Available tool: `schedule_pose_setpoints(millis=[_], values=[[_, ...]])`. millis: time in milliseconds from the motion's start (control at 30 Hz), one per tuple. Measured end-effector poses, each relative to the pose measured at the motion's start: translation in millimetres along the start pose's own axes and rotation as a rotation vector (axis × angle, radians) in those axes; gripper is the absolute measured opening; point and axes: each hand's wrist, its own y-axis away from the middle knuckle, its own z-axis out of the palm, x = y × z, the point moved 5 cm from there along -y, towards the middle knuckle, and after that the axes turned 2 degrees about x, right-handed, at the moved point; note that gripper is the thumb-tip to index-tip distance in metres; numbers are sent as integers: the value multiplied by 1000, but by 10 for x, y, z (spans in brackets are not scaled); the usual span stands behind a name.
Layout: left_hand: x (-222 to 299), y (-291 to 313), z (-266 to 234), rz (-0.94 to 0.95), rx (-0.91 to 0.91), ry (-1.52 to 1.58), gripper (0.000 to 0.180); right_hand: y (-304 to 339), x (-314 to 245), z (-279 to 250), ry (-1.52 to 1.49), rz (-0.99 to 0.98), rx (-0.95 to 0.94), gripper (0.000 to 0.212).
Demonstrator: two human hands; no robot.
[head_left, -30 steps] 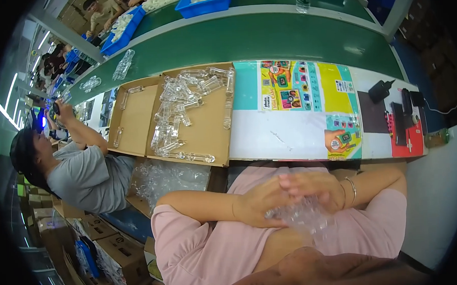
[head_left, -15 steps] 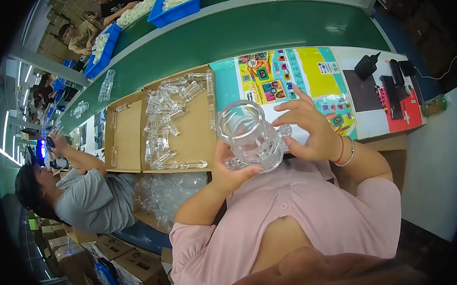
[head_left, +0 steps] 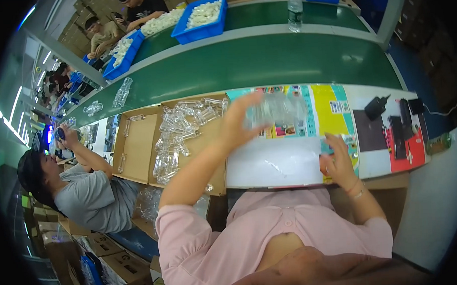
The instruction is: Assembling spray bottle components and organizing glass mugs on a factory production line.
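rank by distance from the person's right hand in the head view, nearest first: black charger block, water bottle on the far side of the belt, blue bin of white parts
From the right hand:
1. black charger block, up and right on the table.
2. water bottle, across the green belt.
3. blue bin of white parts, far side, up left.

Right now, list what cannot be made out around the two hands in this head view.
- Clear jar: smeared by motion blur, its shape and contents unreadable.
- Left hand: blurred too, so its grip on the jar is unclear.
- Right hand: fingers curl over the table edge; whether they hold anything is hidden.
- Clear pieces in the cardboard tray: too small and overlapping to count.
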Motion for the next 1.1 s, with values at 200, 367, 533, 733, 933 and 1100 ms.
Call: schedule_pose_setpoints(millis=[200,367,533,733,933,1100], values=[[-2028,-728,205,-785,236,358,70,355,119,154,322,-25,-31,31],[-2589,-643,119,-709,40,-105,86,409,56,177,353,-59,-18,31],[-2133,-491,-450,-317,69,-503,57,411,112,220,359,-72,13,29],[-876,602,-1066,-285,-122,-328,37,404,103,181,406,-91,25,27],[-456,1889,-1174,-395,-101,-495,33,437,191,171,375,-121,79,26],[-340,1974,-1079,-437,32,-616,30,527,228,213,363,-133,107,25]])
